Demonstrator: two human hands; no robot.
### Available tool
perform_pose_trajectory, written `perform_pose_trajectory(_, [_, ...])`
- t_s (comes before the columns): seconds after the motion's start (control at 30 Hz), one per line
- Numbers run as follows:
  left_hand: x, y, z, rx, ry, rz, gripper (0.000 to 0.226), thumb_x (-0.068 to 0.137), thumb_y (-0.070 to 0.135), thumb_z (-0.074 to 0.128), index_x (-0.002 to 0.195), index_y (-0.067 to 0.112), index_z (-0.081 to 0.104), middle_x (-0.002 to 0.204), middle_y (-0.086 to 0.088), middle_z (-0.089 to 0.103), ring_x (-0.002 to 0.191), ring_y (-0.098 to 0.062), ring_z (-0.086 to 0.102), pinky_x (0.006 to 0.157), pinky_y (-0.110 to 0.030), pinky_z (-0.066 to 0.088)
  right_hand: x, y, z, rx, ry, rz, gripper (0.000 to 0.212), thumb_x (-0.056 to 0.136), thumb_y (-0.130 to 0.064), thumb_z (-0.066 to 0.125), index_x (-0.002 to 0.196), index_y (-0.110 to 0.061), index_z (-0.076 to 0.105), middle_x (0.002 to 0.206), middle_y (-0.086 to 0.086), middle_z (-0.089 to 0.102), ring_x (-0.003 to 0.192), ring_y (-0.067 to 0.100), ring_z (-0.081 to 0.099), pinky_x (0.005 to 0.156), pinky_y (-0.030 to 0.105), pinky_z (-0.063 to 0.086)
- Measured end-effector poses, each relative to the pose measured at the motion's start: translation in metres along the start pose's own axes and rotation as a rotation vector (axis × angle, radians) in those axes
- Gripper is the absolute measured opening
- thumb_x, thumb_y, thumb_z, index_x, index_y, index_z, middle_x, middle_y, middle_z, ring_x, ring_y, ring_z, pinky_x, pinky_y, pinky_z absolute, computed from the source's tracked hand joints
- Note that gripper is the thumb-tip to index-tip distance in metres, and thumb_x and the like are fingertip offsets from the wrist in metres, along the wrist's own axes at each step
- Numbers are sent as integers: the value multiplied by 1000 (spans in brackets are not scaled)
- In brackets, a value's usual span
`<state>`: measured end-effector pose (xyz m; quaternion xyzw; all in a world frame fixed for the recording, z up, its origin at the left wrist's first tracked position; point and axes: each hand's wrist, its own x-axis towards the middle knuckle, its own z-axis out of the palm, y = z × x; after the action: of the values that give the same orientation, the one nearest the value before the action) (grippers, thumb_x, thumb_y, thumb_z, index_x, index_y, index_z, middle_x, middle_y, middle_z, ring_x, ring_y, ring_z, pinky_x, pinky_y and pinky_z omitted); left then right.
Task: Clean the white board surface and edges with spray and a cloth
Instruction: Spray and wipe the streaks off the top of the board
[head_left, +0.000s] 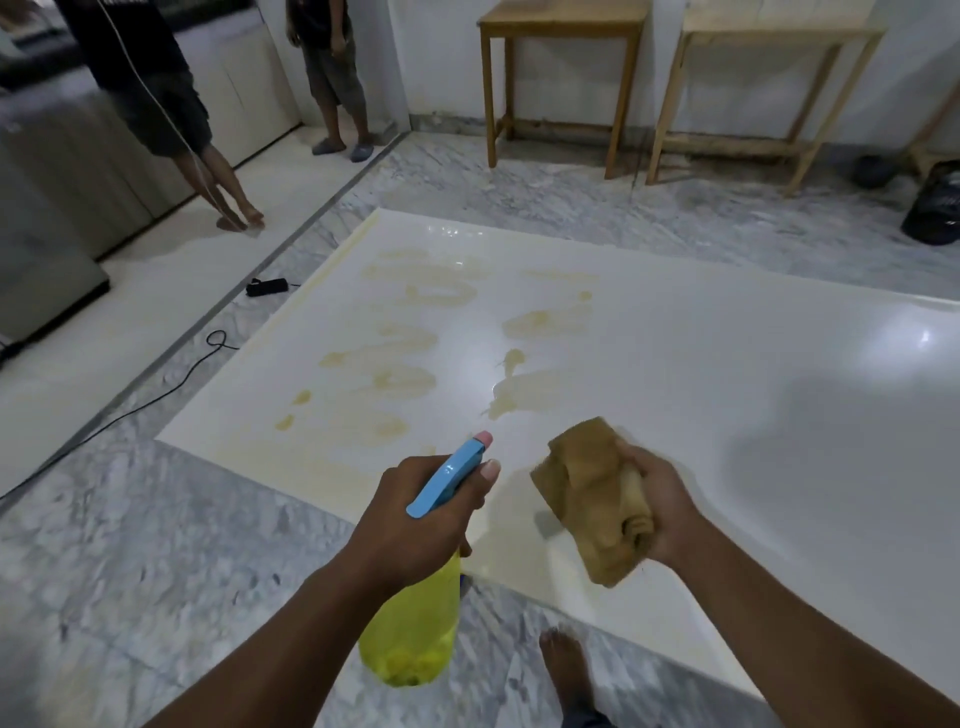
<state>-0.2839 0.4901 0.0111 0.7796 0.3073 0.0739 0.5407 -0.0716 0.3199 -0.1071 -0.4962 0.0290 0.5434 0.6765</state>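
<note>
The white board (649, 374) lies flat on the marble floor (156, 545), glossy, stiff and probably slippery where yellowish patches wet its left part. The spray bottle (415, 629) looks light; its neck is the natural hold. The cloth (592, 499) is soft and bunches easily. The left hand (421, 514) has its fingers wrapped around the bottle's neck, nozzle aimed forward; the right hand (660, 499) has its fingers clamped on the cloth above the board's near edge, apparently clear of it.

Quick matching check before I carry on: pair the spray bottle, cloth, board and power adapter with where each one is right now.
1. spray bottle
2. cloth
3. board
4. power adapter

A. flat on the floor, with yellowish stains
B. in the left hand
C. on the floor beyond the board's left edge
D. in the right hand

Pairs: 1-B, 2-D, 3-A, 4-C
</note>
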Motion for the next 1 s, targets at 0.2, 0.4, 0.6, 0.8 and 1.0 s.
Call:
perform_pose_trajectory(0.2, [101,42,15,-7,-3,26,15,97,43,68,99,32,78,85,-2,78,55,-22,75,65,-35,65,60,-132,-54,-121,203,-26,46,84,-24,60,122,3,63,102,24,67,88,36,65,79,42,52])
perform_pose_trajectory(0.4, [203,75,38,-32,-55,-5,18,88,58,63,100,49,71,85,-10,77,57,-21,76,76,-42,64,151,-302,-77,-856,521,-292,35,94,-25,55,129,-22,61,82,12,66,68,29,59,64,35,46])
perform_pose_trajectory(0.6, [279,81,53,-40,-48,-12,20,86,58,63,105,54,70,85,-7,77,57,-21,74,66,-29,63,258,-331,-131,-1560,337,-250,52,93,-49,38,144,-40,43,139,12,55,111,35,63,90,47,51])
perform_pose_trajectory(0.8, [305,72,62,-41,-65,-32,14,86,56,65,98,58,69,85,-4,77,57,-26,73,61,-21,58,286,-270,-161,-1968,331,-325,75,84,-51,15,157,-33,22,166,-1,16,153,29,13,117,51,15])
perform_pose_trajectory(1.0, [294,66,63,-2,-78,-39,27,92,52,65,117,45,72,87,-7,78,57,-22,75,65,-22,60,264,-243,-155,-1921,295,-385,75,84,-55,9,157,-37,15,167,-7,4,154,22,1,122,47,6])
